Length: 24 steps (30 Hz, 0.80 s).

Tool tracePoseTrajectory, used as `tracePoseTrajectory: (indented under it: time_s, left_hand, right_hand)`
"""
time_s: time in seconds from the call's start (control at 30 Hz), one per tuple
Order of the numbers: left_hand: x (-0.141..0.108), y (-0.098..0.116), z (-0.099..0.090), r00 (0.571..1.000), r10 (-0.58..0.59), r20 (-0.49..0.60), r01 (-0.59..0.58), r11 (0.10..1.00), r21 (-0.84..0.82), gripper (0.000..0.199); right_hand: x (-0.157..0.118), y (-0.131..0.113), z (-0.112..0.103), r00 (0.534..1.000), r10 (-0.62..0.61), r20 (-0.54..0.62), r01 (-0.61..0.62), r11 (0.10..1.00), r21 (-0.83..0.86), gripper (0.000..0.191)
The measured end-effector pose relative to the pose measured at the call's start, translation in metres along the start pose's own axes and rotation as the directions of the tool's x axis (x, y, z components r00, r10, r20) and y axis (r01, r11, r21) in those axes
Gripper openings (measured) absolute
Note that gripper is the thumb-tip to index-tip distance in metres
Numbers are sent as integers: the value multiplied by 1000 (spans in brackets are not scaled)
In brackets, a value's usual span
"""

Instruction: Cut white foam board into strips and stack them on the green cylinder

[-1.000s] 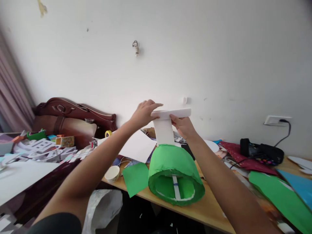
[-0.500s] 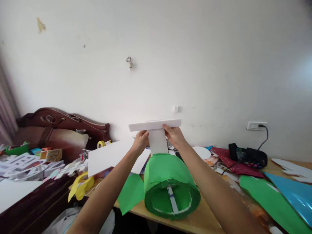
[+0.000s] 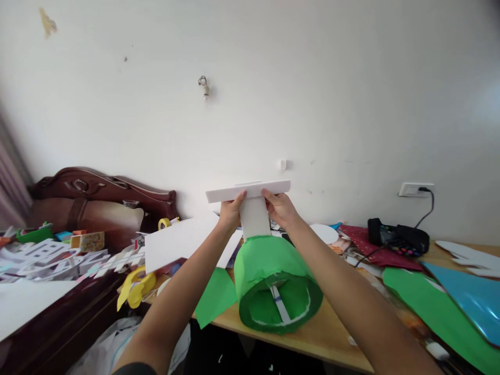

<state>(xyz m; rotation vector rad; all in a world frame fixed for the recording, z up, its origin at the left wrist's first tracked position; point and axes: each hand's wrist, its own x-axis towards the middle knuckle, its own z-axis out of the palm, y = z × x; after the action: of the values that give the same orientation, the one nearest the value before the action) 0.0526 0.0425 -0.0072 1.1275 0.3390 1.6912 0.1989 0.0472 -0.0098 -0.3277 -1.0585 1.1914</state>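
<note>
A long white foam strip [image 3: 250, 191] lies across the top of an upright white board [image 3: 255, 219], forming a T. My left hand [image 3: 232, 210] grips the strip left of the upright, thumb on its front face. On the other side my right hand [image 3: 280, 207] grips it the same way, fingers behind. The upright rises from a hollow green paper-covered body [image 3: 273, 260] whose round open end faces me. Inside that opening a white bar [image 3: 280, 305] with a blue mark crosses. The fingers behind the strip are partly hidden.
Under the green body is a wooden table [image 3: 328, 338]. Green paper [image 3: 216, 297], a yellow paper piece [image 3: 136, 291] and white board [image 3: 175, 239] lie left. To the right are a black pouch [image 3: 398, 237], green sheet [image 3: 429, 312] and blue sheet [image 3: 469, 294]. A cord runs to the wall socket [image 3: 416, 190].
The view has tilted down slightly. My left thumb has moved up onto the strip's front face, closer to the upright. My right hand keeps its hold.
</note>
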Motion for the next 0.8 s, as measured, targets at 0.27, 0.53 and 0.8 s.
tracePoseTrajectory:
  time_s: [0.27, 0.53, 0.8]
  left_hand:
    - [-3, -7, 2, 999, 2, 51, -7, 994, 105, 48]
    - [18, 38, -5, 997, 71, -16, -68, 989, 128, 45]
    - [25, 99, -58, 981, 146, -131, -124, 980, 158, 36]
  right_hand:
    - [1, -2, -2, 1000, -5, 10, 5, 1000, -25, 41]
    - [-17, -32, -38, 994, 49, 94, -32, 984, -177, 47]
    - [-121, 56, -139, 939, 203, -277, -342, 632, -696, 34]
